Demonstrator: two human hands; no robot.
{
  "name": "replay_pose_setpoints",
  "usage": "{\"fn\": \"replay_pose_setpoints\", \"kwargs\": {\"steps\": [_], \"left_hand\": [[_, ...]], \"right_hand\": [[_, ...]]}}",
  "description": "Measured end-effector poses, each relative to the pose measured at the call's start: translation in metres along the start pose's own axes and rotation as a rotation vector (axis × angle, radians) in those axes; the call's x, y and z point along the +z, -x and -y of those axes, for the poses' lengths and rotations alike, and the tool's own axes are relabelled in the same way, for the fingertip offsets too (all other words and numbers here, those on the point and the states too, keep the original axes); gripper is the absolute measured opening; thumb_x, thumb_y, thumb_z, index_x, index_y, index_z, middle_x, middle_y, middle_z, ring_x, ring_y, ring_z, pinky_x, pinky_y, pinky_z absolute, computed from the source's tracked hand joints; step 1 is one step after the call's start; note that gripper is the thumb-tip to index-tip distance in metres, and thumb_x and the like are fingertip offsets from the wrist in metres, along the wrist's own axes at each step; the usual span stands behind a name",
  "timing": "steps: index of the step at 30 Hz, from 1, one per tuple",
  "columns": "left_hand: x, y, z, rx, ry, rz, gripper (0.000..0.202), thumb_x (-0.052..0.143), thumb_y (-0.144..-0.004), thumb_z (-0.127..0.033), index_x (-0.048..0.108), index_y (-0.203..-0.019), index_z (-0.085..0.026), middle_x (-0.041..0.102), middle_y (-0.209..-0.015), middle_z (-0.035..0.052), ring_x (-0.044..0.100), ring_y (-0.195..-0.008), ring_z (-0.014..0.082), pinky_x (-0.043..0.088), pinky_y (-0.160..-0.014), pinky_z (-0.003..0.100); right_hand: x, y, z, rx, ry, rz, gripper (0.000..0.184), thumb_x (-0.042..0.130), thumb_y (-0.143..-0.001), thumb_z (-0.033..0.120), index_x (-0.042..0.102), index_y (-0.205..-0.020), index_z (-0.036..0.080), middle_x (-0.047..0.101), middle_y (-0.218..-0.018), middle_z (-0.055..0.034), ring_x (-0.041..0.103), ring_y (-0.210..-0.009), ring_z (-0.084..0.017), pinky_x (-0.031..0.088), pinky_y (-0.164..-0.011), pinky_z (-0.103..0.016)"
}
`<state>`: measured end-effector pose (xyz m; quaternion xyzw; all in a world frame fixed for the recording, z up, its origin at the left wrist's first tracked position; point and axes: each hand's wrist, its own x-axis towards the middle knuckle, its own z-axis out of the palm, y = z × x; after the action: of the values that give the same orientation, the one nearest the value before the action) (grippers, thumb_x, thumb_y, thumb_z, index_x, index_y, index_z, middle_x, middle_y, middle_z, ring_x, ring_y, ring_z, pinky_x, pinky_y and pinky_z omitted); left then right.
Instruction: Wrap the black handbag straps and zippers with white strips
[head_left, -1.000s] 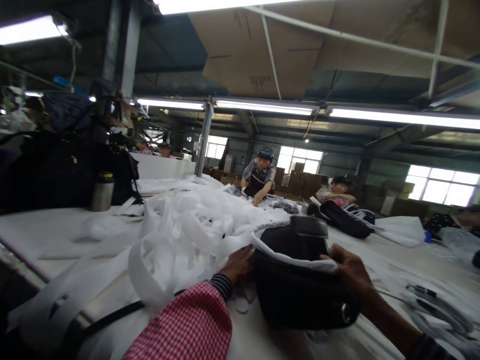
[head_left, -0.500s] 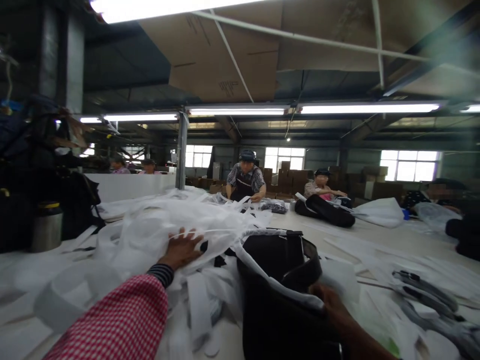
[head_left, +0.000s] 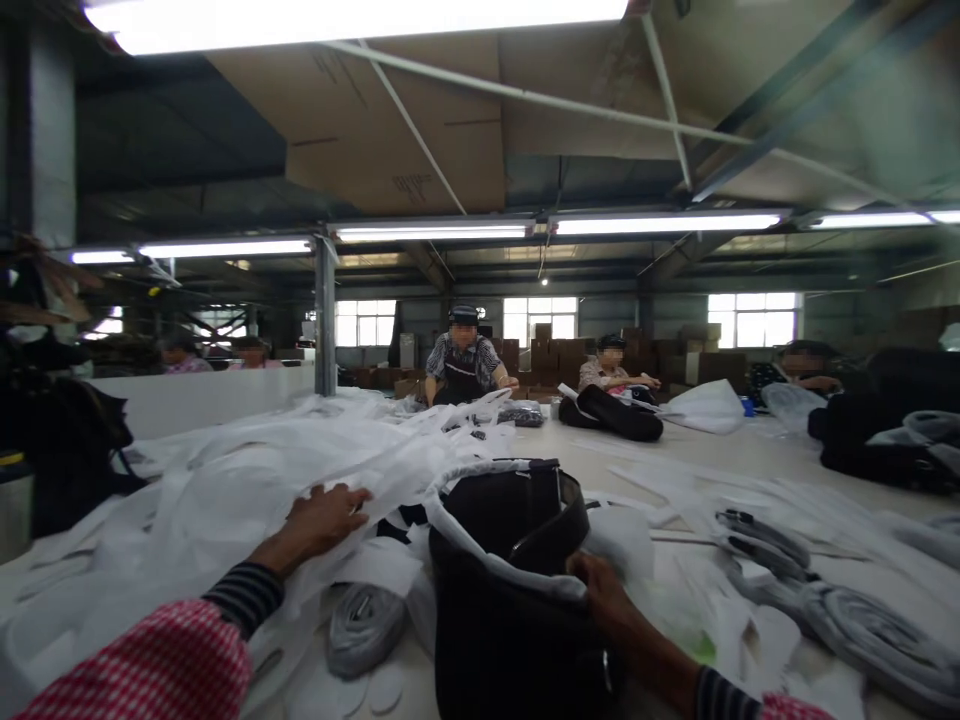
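Note:
A black bag [head_left: 495, 640] with white padding along its open rim stands in front of me, its mouth facing up. My right hand [head_left: 611, 605] is closed on the right side of that rim, with the fingertips partly hidden by it. To the left, my left hand [head_left: 322, 525] has its fingers curled into thin white sheeting [head_left: 300, 450], at the near edge of a loose heap. A black strap or band [head_left: 551, 525] curves inside the bag's mouth. Between my left arm and the bag lies a coil of grey zipper-like tape [head_left: 366, 625].
More grey coiled tape [head_left: 862, 620] and white strips [head_left: 795, 500] lie to the right on the white table [head_left: 570, 455]. Black pieces [head_left: 615, 412] sit farther back. Across the table a person [head_left: 463, 360] works. Black bags [head_left: 60, 430] are piled at left, beside a metal flask [head_left: 15, 510].
My left hand has gone from spread fingers to curled ones and drawn back, shifting the sheeting and baring the grey coil. The view has turned right; my right hand keeps its hold.

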<state>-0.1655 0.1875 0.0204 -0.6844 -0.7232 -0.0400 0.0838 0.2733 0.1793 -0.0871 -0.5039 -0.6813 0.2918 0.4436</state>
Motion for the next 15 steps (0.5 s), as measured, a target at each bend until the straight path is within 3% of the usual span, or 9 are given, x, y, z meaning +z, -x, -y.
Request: {"fn": "replay_pose_setpoints", "kwargs": {"steps": [3,6,9,12,15], "left_hand": [[-0.013,0.030,-0.037,0.125,-0.062,-0.051,0.039,0.052,-0.092,-0.027,0.072,-0.126,-0.030,0.067,-0.126,0.0138,0.062,-0.119,0.0350,0.045,-0.104,0.050],[-0.035,0.062,-0.076,0.194,-0.069,-0.095,0.044,0.047,-0.093,-0.023,0.068,-0.131,-0.028,0.070,-0.115,0.0147,0.068,-0.106,0.0333,0.050,-0.096,0.049],[-0.069,0.079,-0.108,0.319,0.219,-0.078,0.043,0.049,-0.093,-0.033,0.068,-0.130,-0.027,0.075,-0.112,0.0097,0.070,-0.103,0.0310,0.053,-0.093,0.044],[-0.096,0.067,-0.128,0.424,0.588,-0.014,0.042,0.055,-0.089,-0.050,0.076,-0.117,-0.026,0.077,-0.115,0.0039,0.070,-0.104,0.0274,0.054,-0.093,0.036],[-0.095,0.027,-0.135,0.392,0.574,-0.104,0.046,0.052,-0.091,-0.057,0.078,-0.109,-0.024,0.076,-0.119,0.0055,0.068,-0.112,0.0304,0.051,-0.101,0.039]], "right_hand": [[0.001,0.005,0.009,-0.007,-0.031,-0.002,0.023,0.053,-0.067,0.036,0.035,-0.063,0.023,0.039,-0.065,0.0018,0.035,-0.067,-0.015,0.030,-0.061,-0.029],[0.001,0.009,0.019,0.017,-0.069,-0.016,0.019,0.054,-0.068,0.027,0.036,-0.063,0.022,0.039,-0.065,0.0028,0.035,-0.068,-0.014,0.030,-0.061,-0.028],[0.001,0.010,0.023,0.026,-0.062,-0.021,0.020,0.055,-0.068,0.021,0.036,-0.062,0.021,0.038,-0.064,0.0039,0.034,-0.066,-0.013,0.028,-0.060,-0.027],[0.001,0.009,0.021,0.012,-0.048,-0.011,0.021,0.056,-0.068,0.020,0.036,-0.062,0.021,0.038,-0.064,0.0038,0.034,-0.066,-0.013,0.027,-0.060,-0.027],[0.002,0.008,0.011,0.001,-0.076,-0.019,0.022,0.056,-0.070,0.026,0.035,-0.063,0.022,0.039,-0.065,0.0023,0.036,-0.067,-0.014,0.029,-0.061,-0.028]]}}
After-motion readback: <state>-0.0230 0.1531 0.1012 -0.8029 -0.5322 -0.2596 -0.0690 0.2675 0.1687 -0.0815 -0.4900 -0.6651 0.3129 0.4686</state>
